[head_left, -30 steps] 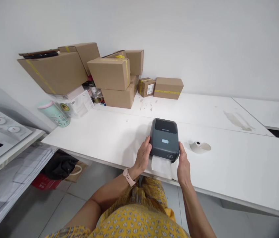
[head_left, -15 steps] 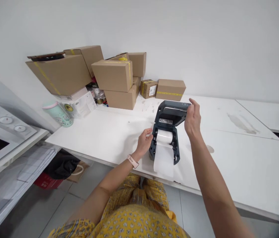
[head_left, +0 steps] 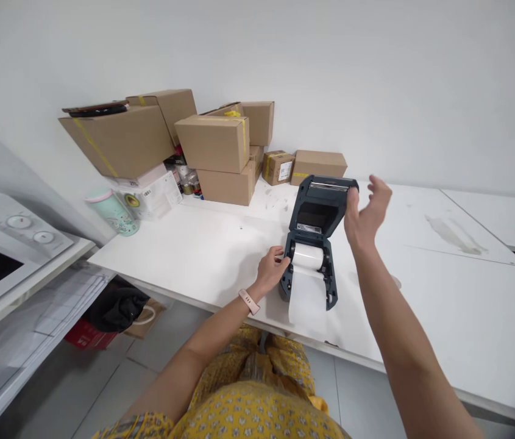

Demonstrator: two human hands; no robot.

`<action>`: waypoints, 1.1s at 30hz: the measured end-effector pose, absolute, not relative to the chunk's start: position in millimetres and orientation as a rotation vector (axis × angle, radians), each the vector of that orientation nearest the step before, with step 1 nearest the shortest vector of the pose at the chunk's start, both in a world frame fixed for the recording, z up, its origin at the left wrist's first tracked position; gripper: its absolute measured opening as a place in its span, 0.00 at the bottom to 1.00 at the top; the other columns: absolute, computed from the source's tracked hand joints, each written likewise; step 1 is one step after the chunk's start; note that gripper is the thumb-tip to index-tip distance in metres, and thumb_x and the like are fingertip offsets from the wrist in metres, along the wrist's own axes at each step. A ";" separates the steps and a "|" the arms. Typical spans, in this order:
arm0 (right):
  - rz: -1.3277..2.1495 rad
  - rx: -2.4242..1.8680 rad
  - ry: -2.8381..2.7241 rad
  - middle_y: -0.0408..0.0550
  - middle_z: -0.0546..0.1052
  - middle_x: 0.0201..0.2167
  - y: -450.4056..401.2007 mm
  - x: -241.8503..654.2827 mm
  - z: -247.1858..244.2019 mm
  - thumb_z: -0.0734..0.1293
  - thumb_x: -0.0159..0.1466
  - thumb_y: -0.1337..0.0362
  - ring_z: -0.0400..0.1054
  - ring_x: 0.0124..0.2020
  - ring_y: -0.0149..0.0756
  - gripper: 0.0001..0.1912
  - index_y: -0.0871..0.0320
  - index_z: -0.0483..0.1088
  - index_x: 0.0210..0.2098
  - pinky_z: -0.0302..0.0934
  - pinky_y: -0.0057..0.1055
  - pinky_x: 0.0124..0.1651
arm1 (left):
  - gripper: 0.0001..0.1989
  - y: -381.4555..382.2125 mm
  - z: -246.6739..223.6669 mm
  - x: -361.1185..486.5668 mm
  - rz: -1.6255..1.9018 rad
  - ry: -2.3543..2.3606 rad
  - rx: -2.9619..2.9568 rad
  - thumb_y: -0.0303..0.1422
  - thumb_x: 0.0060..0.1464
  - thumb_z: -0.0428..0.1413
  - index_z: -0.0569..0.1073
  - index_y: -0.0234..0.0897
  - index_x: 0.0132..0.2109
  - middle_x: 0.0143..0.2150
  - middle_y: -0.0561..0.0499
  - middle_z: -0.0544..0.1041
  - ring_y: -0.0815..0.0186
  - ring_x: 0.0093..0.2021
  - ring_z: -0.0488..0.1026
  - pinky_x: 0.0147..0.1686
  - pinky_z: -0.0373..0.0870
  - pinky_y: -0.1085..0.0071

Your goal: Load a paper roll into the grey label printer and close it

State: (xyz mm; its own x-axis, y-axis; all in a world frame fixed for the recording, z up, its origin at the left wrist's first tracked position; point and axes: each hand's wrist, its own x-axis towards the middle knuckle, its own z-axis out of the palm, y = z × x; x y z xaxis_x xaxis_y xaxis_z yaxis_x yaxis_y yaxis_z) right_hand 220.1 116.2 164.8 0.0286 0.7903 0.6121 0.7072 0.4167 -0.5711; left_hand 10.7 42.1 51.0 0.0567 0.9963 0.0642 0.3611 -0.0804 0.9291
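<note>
A dark label printer (head_left: 330,268) stands near the front edge of the white table, its lid (head_left: 325,204) raised. Inside lies a white label roll (head_left: 308,256), and a strip of white paper (head_left: 306,299) runs out over the printer's front. My left hand (head_left: 274,268) rests against the printer's left side, fingers apart and slightly bent. At the lid's right edge is my right hand (head_left: 367,213), its thumb touching the lid and its other fingers spread away from it.
Cardboard boxes (head_left: 214,143) are stacked at the back left, with two smaller ones (head_left: 319,166) beside them along the wall. A mint green tumbler (head_left: 115,213) stands at the table's left end, near a white microwave (head_left: 5,244).
The printer lid has tilted further back. My right hand has loosened, its fingers now spread off the lid. My left hand stays at the printer's left side.
</note>
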 end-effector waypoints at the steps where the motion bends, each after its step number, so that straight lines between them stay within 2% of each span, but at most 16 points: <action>1: 0.110 -1.317 -1.744 0.59 0.66 0.62 108.7 216.4 154.4 0.57 0.69 0.50 0.62 0.62 0.49 0.27 0.62 0.63 0.60 0.52 0.44 0.63 | 0.22 46.4 53.4 10.1 0.959 1.462 1.589 0.38 0.54 0.56 0.69 0.40 0.56 0.48 0.46 0.78 0.59 0.42 0.75 0.45 0.69 0.63; 4: 0.178 -1.368 -1.791 0.55 0.70 0.60 90.9 209.0 121.0 0.63 0.66 0.50 0.64 0.60 0.49 0.26 0.58 0.66 0.58 0.54 0.44 0.62 | 0.22 63.0 62.8 10.8 0.683 1.577 1.725 0.40 0.51 0.57 0.71 0.39 0.53 0.39 0.46 0.80 0.53 0.43 0.76 0.44 0.68 0.62; 6: 0.272 -1.455 -1.915 0.54 0.72 0.58 86.0 209.4 103.1 0.67 0.62 0.51 0.66 0.58 0.50 0.27 0.56 0.67 0.57 0.57 0.44 0.60 | 0.23 74.7 69.6 13.0 0.536 1.597 1.813 0.39 0.49 0.57 0.72 0.37 0.52 0.41 0.42 0.80 0.50 0.45 0.76 0.43 0.68 0.62; 9: 0.452 -1.655 -2.344 0.54 0.74 0.57 91.2 212.2 90.6 0.72 0.55 0.54 0.69 0.55 0.53 0.33 0.54 0.66 0.59 0.60 0.44 0.57 | 0.23 88.1 78.4 16.1 0.355 1.578 1.928 0.38 0.47 0.57 0.72 0.35 0.51 0.47 0.38 0.79 0.47 0.47 0.76 0.40 0.68 0.63; 11: 0.498 -1.743 -2.557 0.56 0.74 0.56 99.7 210.2 90.5 0.74 0.52 0.54 0.69 0.55 0.55 0.39 0.55 0.64 0.61 0.61 0.45 0.55 | 0.21 92.5 82.5 17.0 0.293 1.541 1.967 0.37 0.47 0.56 0.73 0.34 0.48 0.46 0.38 0.79 0.48 0.46 0.76 0.38 0.68 0.65; 14: 0.501 -1.783 -2.620 0.59 0.75 0.55 110.0 200.8 94.8 0.76 0.46 0.55 0.70 0.53 0.58 0.44 0.56 0.64 0.60 0.63 0.44 0.53 | 0.16 94.0 86.7 17.6 0.245 1.517 1.978 0.34 0.45 0.56 0.74 0.34 0.43 0.40 0.42 0.80 0.53 0.41 0.78 0.35 0.68 0.69; 18: 0.532 -1.770 -2.661 0.57 0.75 0.54 112.1 196.1 102.5 0.75 0.45 0.58 0.69 0.54 0.57 0.43 0.56 0.65 0.59 0.62 0.43 0.54 | 0.10 92.4 92.1 18.2 0.182 1.498 1.984 0.31 0.45 0.56 0.74 0.34 0.37 0.31 0.44 0.79 0.56 0.35 0.78 0.32 0.68 0.70; 22: 0.892 -1.534 -2.549 0.53 0.71 0.59 103.9 217.3 121.8 0.74 0.47 0.57 0.67 0.57 0.52 0.43 0.54 0.62 0.61 0.62 0.40 0.58 | 0.09 91.5 96.0 17.3 0.154 1.473 1.992 0.31 0.46 0.55 0.74 0.33 0.36 0.28 0.45 0.78 0.57 0.33 0.78 0.32 0.69 0.70; 25: 1.132 -1.278 -2.356 0.50 0.72 0.58 87.9 245.0 140.8 0.75 0.49 0.55 0.67 0.57 0.49 0.42 0.53 0.62 0.61 0.62 0.39 0.58 | 0.09 92.5 95.1 16.7 0.163 1.457 1.995 0.32 0.47 0.55 0.74 0.34 0.36 0.27 0.45 0.78 0.57 0.32 0.78 0.31 0.68 0.70; 30: 1.004 -1.098 -1.861 0.52 0.72 0.57 56.3 289.5 148.1 0.75 0.48 0.48 0.67 0.56 0.50 0.41 0.52 0.63 0.58 0.63 0.40 0.56 | 0.08 95.8 86.8 17.0 0.186 1.449 1.992 0.32 0.47 0.54 0.73 0.34 0.35 0.31 0.45 0.79 0.57 0.34 0.77 0.32 0.69 0.70; 33: 0.884 -1.125 -1.691 0.54 0.71 0.58 53.7 311.6 131.3 0.75 0.50 0.51 0.65 0.58 0.50 0.36 0.51 0.64 0.55 0.62 0.39 0.58 | 0.07 97.1 82.9 17.2 0.207 1.444 1.997 0.31 0.47 0.54 0.73 0.34 0.35 0.34 0.45 0.80 0.57 0.36 0.77 0.34 0.69 0.70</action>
